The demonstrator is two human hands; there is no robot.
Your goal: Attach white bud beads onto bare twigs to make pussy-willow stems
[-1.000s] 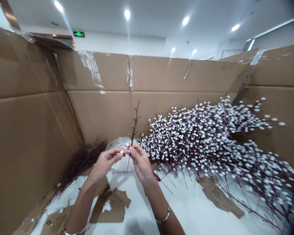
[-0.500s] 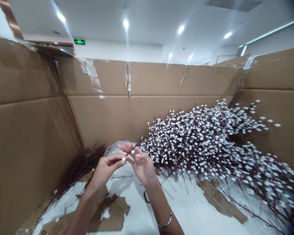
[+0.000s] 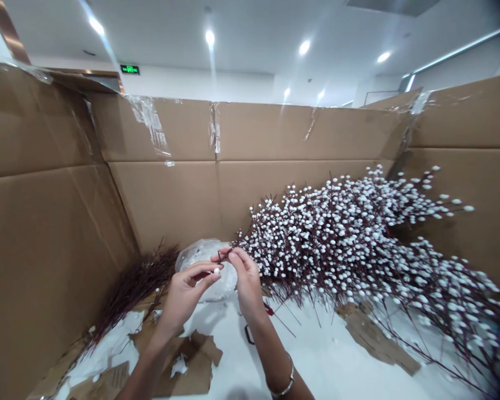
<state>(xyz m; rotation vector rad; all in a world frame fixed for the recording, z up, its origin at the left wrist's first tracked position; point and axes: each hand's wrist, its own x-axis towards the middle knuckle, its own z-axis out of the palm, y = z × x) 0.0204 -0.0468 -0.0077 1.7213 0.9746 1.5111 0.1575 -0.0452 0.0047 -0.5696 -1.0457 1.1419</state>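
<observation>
Close together at the centre, both my hands work on a dark brown artificial twig [image 3: 224, 255]. My left hand [image 3: 187, 291] is closed in a pinch, a small white berry [image 3: 216, 271] at its thumb and index tips. With thumb and fingers my right hand [image 3: 249, 280] grips the twig just above and to the right; part of the twig is hidden by the fingers. Right behind the hands lies a clear plastic bag [image 3: 200, 253] with whitish contents that I cannot make out.
A large heap of white-berried branches [image 3: 329, 239] fills the right side. Bare brown twigs [image 3: 137, 289] are piled at left. Torn cardboard [image 3: 191, 361] lies on the white surface. A red object [image 3: 268, 309] shows beside my right forearm. Tall cardboard walls [image 3: 170, 194] enclose the area.
My right hand has turned, and its fingers have closed on the twig. My left hand has moved slightly right and lower. More of the plastic bag and a red object now show.
</observation>
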